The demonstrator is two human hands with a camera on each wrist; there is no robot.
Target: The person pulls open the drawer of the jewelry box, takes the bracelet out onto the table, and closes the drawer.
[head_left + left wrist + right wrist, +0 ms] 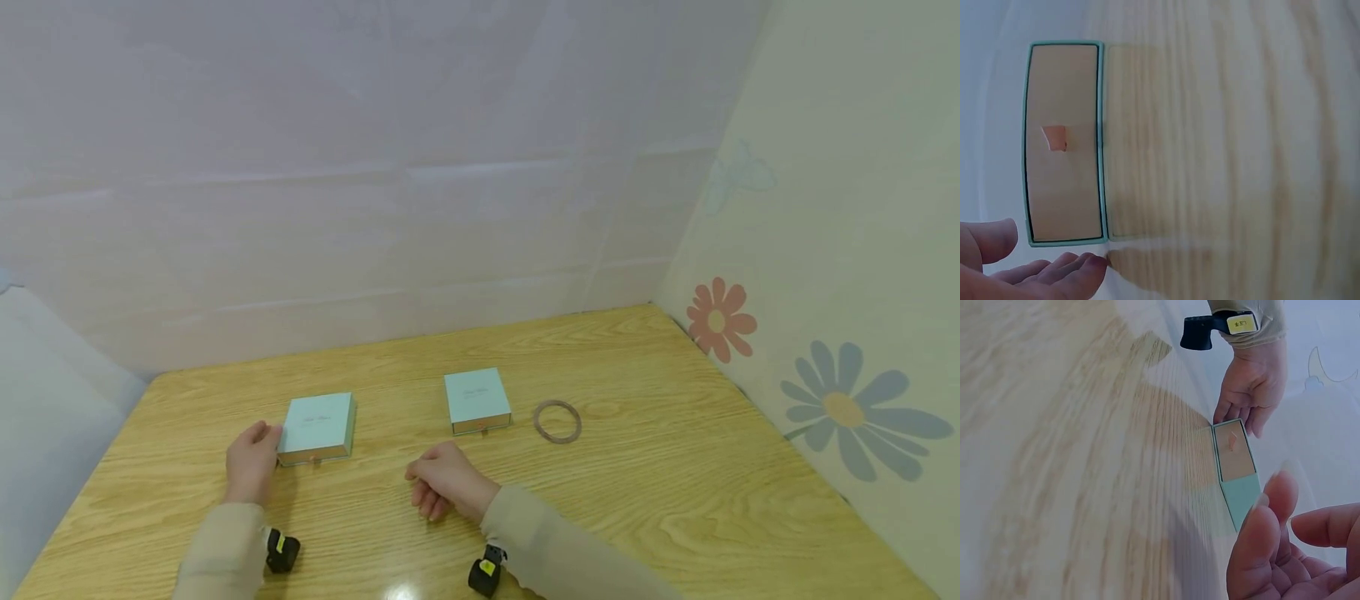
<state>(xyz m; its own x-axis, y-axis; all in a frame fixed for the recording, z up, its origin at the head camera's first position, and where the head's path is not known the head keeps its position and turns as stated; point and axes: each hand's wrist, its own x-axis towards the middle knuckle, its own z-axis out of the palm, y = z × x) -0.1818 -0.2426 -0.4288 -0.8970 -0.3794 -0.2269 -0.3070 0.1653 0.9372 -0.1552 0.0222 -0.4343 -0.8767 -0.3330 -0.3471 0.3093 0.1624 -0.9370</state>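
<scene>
Left grip [251,462]: bare hand, released, fingers loosely extended, fingertips at the left side of the left box; actual contact cannot be told.

Right grip [448,481]: bare hand, released, fingers loosely bent and holding nothing; raised over the middle of the bench, on the near side of the middle box.

Back wall [360,167]: pale, creased covering, along the bench's far edge.

Side wall [840,208]: cream, printed with a red flower and a blue-grey flower, along the bench's right edge.

Bench [712,467]: yellowish wood grain, far corners visible.

Sleeves: two, beige; left sleeve [225,550], right sleeve [562,542].

Left box [318,417]: pale mint, flat, closed, faint lettering on top; tan drawer front toward the bench's near edge. Lies toward the far left corner, inward from the left edge.

Middle box [477,396]: same type, closed, near the middle of the far edge.

Ring [557,440]: brownish, lying flat just right of the middle box, toward the far right corner.

Wrist cameras: two, black, yellow labels; left wrist camera [282,551], right wrist camera [485,572].

Pull tab [1055,138]: orange, small, on the left box's drawer front.
</scene>
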